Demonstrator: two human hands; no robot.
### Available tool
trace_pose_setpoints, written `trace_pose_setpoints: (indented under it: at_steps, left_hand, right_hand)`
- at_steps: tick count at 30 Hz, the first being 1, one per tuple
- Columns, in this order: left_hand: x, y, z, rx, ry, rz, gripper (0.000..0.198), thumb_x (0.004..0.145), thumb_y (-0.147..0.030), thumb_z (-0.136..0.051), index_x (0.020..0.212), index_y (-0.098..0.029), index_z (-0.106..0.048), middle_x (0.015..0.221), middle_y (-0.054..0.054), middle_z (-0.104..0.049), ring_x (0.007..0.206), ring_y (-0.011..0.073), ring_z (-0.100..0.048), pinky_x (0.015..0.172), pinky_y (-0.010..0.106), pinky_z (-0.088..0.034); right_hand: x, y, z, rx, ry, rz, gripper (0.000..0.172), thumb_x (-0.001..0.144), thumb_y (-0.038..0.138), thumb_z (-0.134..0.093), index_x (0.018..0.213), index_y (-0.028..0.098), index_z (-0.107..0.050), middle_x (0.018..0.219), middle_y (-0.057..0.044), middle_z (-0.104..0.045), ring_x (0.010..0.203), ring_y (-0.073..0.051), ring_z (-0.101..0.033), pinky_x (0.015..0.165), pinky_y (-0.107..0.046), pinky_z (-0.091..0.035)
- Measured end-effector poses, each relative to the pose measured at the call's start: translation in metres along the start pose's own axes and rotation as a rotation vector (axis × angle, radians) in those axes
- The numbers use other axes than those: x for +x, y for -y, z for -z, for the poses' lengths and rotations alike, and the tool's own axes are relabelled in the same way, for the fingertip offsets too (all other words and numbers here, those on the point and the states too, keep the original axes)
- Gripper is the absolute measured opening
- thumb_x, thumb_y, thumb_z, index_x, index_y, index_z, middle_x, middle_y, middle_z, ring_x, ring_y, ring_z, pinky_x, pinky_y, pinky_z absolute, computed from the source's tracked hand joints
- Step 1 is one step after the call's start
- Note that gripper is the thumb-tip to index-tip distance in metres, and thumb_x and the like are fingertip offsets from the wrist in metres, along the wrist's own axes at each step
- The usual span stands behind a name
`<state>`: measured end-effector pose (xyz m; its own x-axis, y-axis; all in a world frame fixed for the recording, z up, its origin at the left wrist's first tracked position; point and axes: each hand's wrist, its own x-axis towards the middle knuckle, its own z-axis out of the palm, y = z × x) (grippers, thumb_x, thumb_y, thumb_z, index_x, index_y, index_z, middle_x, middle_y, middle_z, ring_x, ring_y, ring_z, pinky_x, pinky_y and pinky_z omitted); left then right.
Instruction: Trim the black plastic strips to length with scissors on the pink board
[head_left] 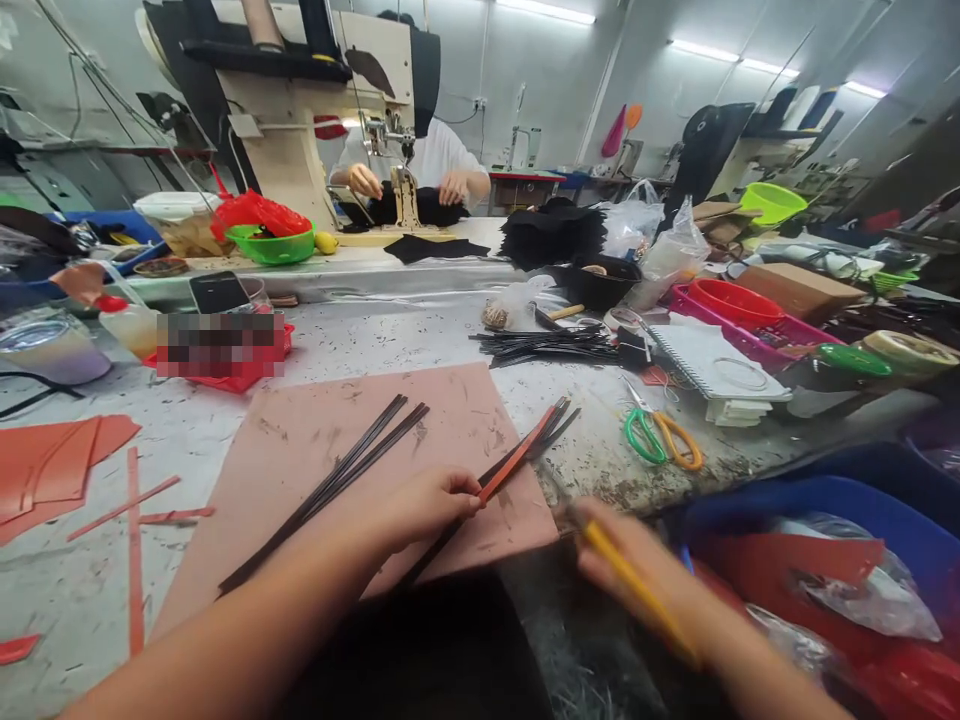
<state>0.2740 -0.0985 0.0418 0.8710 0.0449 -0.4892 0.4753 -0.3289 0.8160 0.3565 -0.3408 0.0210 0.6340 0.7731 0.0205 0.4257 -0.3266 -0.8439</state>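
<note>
Your table (360,345) is grey and scuffed. Directly on it, in front of you, lies 1 pink mat (450,420). To your left lie red offcuts (52,465) and 1 long red strip (133,550). Right of the mat lie scissors (664,438), 1 notebook (701,360), a bundle of black strips (551,345) and 1 pink basket (780,328).

I can read no word, brand or number anywhere on my workbench (360,340). The open spiral notebook (701,358) shows only bare paper. The front of the red tray (229,383) is blurred over, so any print there seems lost to me.
</note>
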Motion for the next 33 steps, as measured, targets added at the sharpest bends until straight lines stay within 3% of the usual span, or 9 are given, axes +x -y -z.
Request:
trace_pose_setpoints:
  at_steps: [2, 4, 9, 26, 30, 33]
  left_hand:
    - [-0.001, -0.003, 0.0, -0.019, 0.004, 0.015, 0.015, 0.065, -0.031, -0.053, 0.07, -0.018, -0.057, 0.056, -0.005, -0.045, 0.052, 0.0117, -0.038, 0.051, 0.023, -0.029]
    - [-0.002, -0.006, -0.001, -0.025, 0.006, 0.025, 0.015, 0.066, -0.032, -0.052, 0.07, -0.019, -0.057, 0.055, -0.006, -0.042, 0.051, 0.0111, -0.036, 0.051, 0.023, -0.027]
    - [-0.001, -0.006, -0.003, -0.018, 0.005, 0.017, 0.016, 0.066, -0.031, -0.054, 0.073, -0.018, -0.06, 0.059, -0.004, -0.046, 0.057, 0.0122, -0.039, 0.053, 0.023, -0.03]
    - [-0.001, -0.005, -0.004, -0.023, -0.016, -0.017, 0.016, 0.067, -0.03, -0.055, 0.072, -0.017, -0.063, 0.061, -0.003, -0.051, 0.061, 0.0131, -0.044, 0.056, 0.024, -0.033]
    - [-0.013, -0.001, -0.004, -0.194, -0.052, 0.061, 0.03, 0.067, -0.036, -0.059, 0.091, -0.018, -0.061, 0.07, -0.003, -0.057, 0.063, 0.0124, -0.049, 0.058, 0.023, -0.036]
    - [-0.025, 0.011, -0.006, -0.363, -0.025, 0.17, 0.033, 0.067, -0.047, -0.058, 0.081, -0.016, -0.057, 0.067, -0.002, -0.059, 0.06, 0.0117, -0.052, 0.056, 0.022, -0.037]
  right_hand:
    - [-0.022, 0.004, -0.026, -0.102, 0.266, 0.036, 0.04, 0.08, 0.052, -0.045, 0.097, 0.018, -0.057, 0.067, -0.002, -0.056, 0.057, -0.017, -0.051, 0.053, -0.026, -0.037]
    - [-0.033, 0.007, -0.044, -0.153, 0.355, 0.031, 0.045, 0.083, 0.057, -0.037, 0.094, 0.018, -0.056, 0.062, 0.0, -0.051, 0.052, -0.015, -0.045, 0.05, -0.025, -0.032]
    - [-0.024, 0.014, -0.059, -0.085, 0.336, -0.015, 0.045, 0.082, 0.061, -0.032, 0.085, 0.02, -0.049, 0.058, 0.003, -0.041, 0.049, -0.013, -0.037, 0.048, -0.023, -0.027]
    - [-0.019, 0.014, -0.061, 0.023, 0.306, -0.053, 0.043, 0.082, 0.057, -0.037, 0.083, 0.018, -0.056, 0.054, 0.004, -0.038, 0.048, -0.011, -0.035, 0.05, -0.023, -0.029]
    - [-0.018, 0.012, -0.061, 0.047, 0.292, -0.068, 0.042, 0.081, 0.054, -0.04, 0.088, 0.017, -0.059, 0.056, 0.002, -0.044, 0.049, -0.012, -0.039, 0.051, -0.023, -0.03]
    - [-0.017, 0.01, -0.06, 0.054, 0.267, -0.072, 0.043, 0.081, 0.053, -0.041, 0.091, 0.017, -0.061, 0.057, 0.002, -0.047, 0.05, -0.013, -0.04, 0.051, -0.023, -0.031]
